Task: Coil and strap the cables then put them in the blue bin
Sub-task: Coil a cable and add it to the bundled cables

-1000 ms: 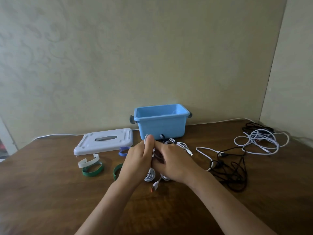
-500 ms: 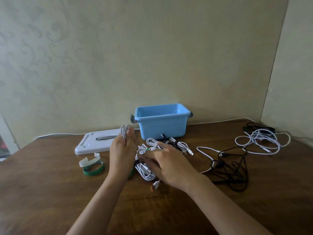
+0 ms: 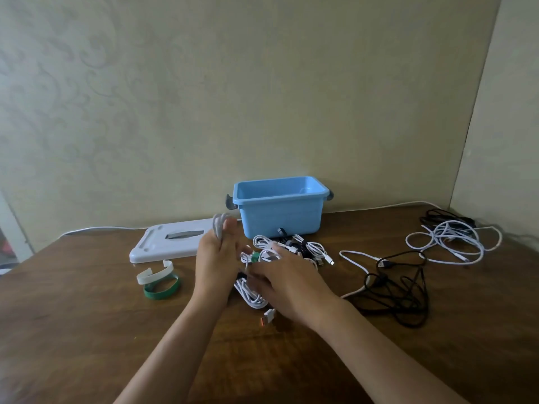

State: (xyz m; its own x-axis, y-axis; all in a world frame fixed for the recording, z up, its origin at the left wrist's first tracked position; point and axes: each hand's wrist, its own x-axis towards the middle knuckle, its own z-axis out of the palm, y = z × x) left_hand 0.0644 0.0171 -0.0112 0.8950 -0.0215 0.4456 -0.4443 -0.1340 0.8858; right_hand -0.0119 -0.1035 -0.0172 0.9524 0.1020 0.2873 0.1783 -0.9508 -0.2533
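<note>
Your left hand (image 3: 216, 259) holds white cable loops (image 3: 218, 225) upright; your right hand (image 3: 287, 282) lies over the white cable (image 3: 250, 295) on the desk (image 3: 87, 330) — its grip is hidden. Feed even loops, then strap — the blue bin (image 3: 280, 208) stands just behind.

Both forearms reach forward, hands close together. The left hand (image 3: 214, 259) is raised, fingers gripping. The right hand (image 3: 287, 282) lies low, palm down.
</note>
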